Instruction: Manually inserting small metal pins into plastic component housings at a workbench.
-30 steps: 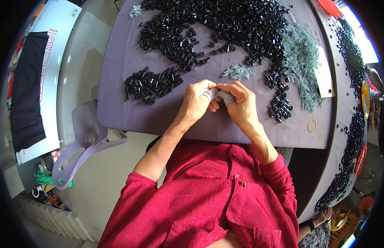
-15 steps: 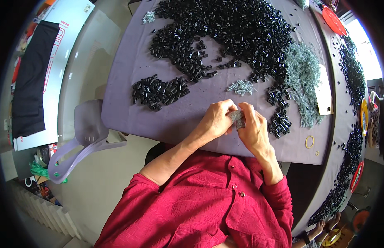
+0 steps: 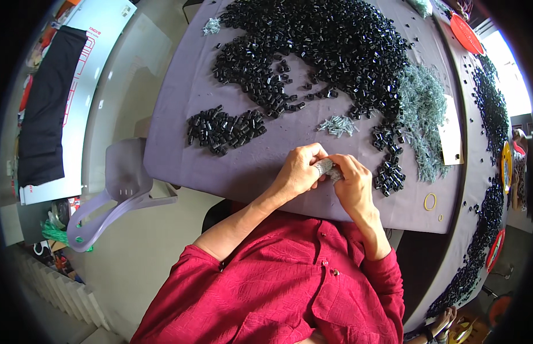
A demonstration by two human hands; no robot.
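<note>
Above the near edge of the purple-grey cloth-covered table, my left hand and my right hand meet fingertip to fingertip. Both are closed in a pinch. Speckled grey material shows between and around the fingers; I cannot tell whether it is a finger wrap or a held thing. Any small part in the pinch is hidden. Just beyond the hands lies a small heap of clear thin pieces. Small black tubular parts form a cluster right of my right hand, and another heap of black parts lies to the left.
A large black pile spreads over the far table, beside a mound of clear pieces and a card. A yellow rubber band lies near right. Left stands a grey dustpan. Another person's hands show at lower right.
The grey material between my fingers has turned slightly as my right fingers curled in closer. The view has shifted a little. The other person's hands at lower right have moved.
</note>
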